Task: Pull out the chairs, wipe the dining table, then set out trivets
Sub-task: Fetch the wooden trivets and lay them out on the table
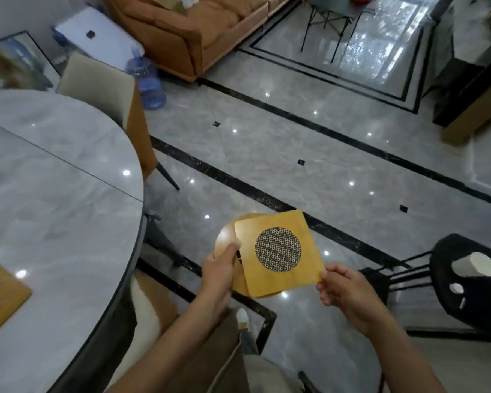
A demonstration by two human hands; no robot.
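Currently held above the floor, just beside the dining table [68, 194]: square trivet [281, 252] with round mesh centre, stacked over round trivet [224, 239]. Left hand [220, 269] closed on stack's left edge, thumb on top. Right hand [343, 290] pinching square trivet's near right corner. Third trivet [3, 296] flat on table's near edge.

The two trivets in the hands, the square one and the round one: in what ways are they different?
The square trivet has straight edges and lies on top; the round trivet lies under it, mostly hidden. The square trivet has a dark woven mesh circle in its middle; the visible part of the round trivet is plain wood. The right hand pinches the square trivet's corner; the left hand holds the stack with its thumb on the round trivet's edge. Both are thin, flat and yellowish wood.
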